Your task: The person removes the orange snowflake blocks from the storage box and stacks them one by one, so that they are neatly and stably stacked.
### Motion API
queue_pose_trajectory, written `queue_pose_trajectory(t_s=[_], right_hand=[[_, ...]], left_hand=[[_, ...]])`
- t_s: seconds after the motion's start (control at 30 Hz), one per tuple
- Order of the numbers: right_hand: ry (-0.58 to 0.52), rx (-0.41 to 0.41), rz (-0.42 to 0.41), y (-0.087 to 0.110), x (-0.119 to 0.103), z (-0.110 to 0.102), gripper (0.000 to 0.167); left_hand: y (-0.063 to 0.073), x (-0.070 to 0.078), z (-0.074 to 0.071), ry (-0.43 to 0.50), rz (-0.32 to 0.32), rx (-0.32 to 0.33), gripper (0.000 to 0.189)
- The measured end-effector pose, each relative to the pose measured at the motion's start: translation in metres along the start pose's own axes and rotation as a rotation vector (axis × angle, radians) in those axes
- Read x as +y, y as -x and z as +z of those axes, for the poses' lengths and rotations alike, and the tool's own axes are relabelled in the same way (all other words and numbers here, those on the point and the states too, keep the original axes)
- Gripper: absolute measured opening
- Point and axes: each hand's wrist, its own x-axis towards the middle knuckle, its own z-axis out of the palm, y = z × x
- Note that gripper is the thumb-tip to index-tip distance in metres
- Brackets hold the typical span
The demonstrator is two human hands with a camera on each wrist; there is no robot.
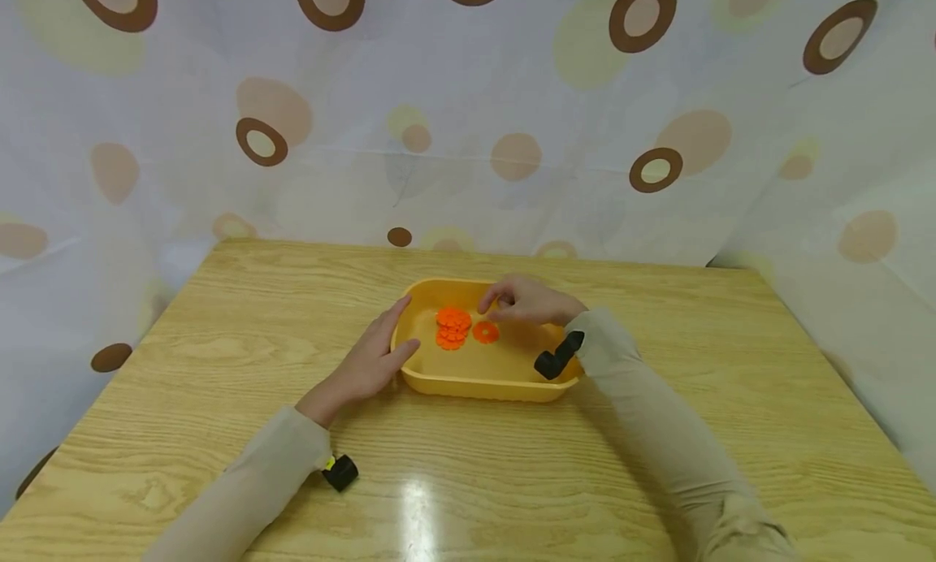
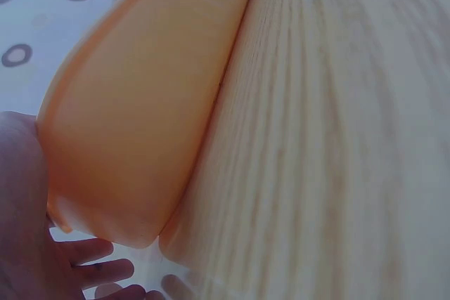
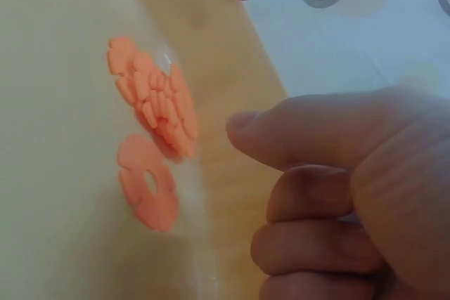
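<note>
A yellow-orange plastic tray [image 1: 483, 390] stands on the wooden table. Inside it, toward the left, lies a pile of orange notched discs [image 1: 453, 326], and a single orange disc [image 1: 486, 332] with a hole in its centre lies just right of them. My left hand [image 1: 371, 359] rests against the tray's left end, thumb across the rim, fingers fairly straight along the outside. Over the tray hovers my right hand [image 1: 534, 300], fingers loosely bent, with a gap between thumb and fingers. The right wrist view shows nothing between them; the single disc [image 3: 149, 182] lies apart from the hand.
The wooden table [image 1: 468, 481] reaches back to a patterned cloth [image 1: 468, 123] that hangs behind and at both sides. A small black device [image 1: 340, 473] is on the left sleeve, another black device [image 1: 559, 356] on the right one.
</note>
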Motion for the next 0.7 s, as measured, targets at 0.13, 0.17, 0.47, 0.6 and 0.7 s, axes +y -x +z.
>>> queue_pose_trajectory(t_s=[0.13, 0.17, 0.47, 0.6, 0.7], right_hand=[[0.016, -0.026, 0.020, 0.0014, -0.0002, 0.0019, 0.023], [0.020, -0.030, 0.026, 0.0015, -0.0004, 0.0024, 0.023], [0.053, -0.087, 0.076, -0.0035, 0.0022, 0.0078, 0.030], [0.079, -0.089, 0.064, -0.0060, 0.0055, 0.0085, 0.031], [0.107, -0.097, 0.050, -0.0061, 0.0060, 0.0084, 0.032]], left_hand=[[-0.0005, 0.0009, -0.0001, -0.007, 0.003, 0.001, 0.068], [-0.0007, 0.0007, 0.0000, -0.007, 0.003, 0.001, 0.068], [-0.0006, -0.0005, 0.0011, 0.001, 0.012, 0.008, 0.068], [-0.0012, -0.0012, 0.0018, 0.008, 0.012, 0.012, 0.067], [-0.0010, -0.0010, 0.0017, 0.011, 0.005, 0.011, 0.067]])
